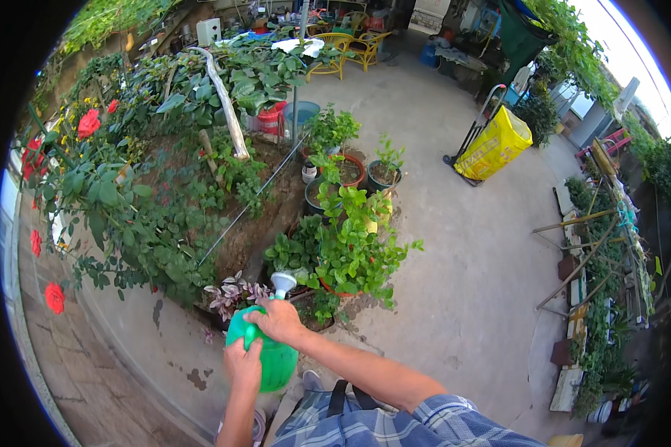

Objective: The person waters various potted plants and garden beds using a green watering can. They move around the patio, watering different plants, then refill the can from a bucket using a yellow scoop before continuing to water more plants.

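A green plastic watering can (279,363) with a pale sprinkler rose (283,281) is held out in front of me. My left hand (242,360) grips its handle at the near left side. Across the top, my right hand (279,320) holds the can close to the base of the spout. The rose sits over a leafy potted plant (296,251), beside a purple-leaved plant (232,296). Just right of them grows a bright green potted shrub (352,240). Whether water is flowing is hard to tell.
A soil bed with red-flowered rose bushes (106,193) lies to the left, edged by a thin metal rod (251,201). Smaller pots (384,176) stand beyond the shrub. A hand truck carrying a yellow bag (495,145) is at the right. Planters (579,329) line the right edge.
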`<state>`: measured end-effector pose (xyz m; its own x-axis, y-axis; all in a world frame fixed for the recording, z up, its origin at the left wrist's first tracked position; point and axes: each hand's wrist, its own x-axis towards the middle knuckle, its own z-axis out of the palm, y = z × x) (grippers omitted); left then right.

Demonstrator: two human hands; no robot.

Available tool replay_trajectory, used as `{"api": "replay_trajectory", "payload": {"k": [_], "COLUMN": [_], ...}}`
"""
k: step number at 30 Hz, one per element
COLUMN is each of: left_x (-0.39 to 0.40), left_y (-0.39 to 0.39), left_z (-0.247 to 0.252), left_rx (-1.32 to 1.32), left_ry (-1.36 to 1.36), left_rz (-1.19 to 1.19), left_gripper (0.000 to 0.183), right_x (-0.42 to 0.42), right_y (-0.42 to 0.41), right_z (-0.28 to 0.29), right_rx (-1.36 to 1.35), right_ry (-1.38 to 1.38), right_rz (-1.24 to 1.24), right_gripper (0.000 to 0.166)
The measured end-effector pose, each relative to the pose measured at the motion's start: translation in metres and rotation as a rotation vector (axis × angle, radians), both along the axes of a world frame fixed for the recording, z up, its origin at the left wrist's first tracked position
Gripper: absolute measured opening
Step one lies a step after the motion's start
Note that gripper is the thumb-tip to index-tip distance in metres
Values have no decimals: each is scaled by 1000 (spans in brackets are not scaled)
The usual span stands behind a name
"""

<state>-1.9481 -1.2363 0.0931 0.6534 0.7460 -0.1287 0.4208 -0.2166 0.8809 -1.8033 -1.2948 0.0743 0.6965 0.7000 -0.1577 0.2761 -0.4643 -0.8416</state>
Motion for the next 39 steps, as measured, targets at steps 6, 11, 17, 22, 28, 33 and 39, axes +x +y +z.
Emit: {"api": "replay_trajectory", "payload": {"k": [6, 11, 17, 22, 28, 33, 39], "left_x": [41, 40, 4, -18, -19, -2, 27], "left_y": [-10, -14, -19, -18, -40, -57, -79], "left_z": [30, 31, 11, 10, 25, 26, -9], "left_rx": [-83, -83, -105, -160, 40, -5, -183], "left_ry": [-267, -356, -319, -329, -325, -333, -62], "left_rz": [-34, -28, 14, 0, -157, -422, -821], "left_gripper": [16, 18, 17, 15, 16, 14, 30], "right_x": [24, 19, -5, 2, 13, 39, 28], "right_y": [-7, -12, -16, -11, 0, -13, -65], "right_z": [72, 82, 64, 54, 67, 70, 71], "right_rx": [81, 91, 61, 6, 8, 143, -20], "right_ry": [-217, -219, -118, 26, 69, 305, -146], "right_rz": [-94, -111, -102, -148, -312, -378, -459], "right_gripper": [49, 52, 53, 55, 51, 41, 27]}}
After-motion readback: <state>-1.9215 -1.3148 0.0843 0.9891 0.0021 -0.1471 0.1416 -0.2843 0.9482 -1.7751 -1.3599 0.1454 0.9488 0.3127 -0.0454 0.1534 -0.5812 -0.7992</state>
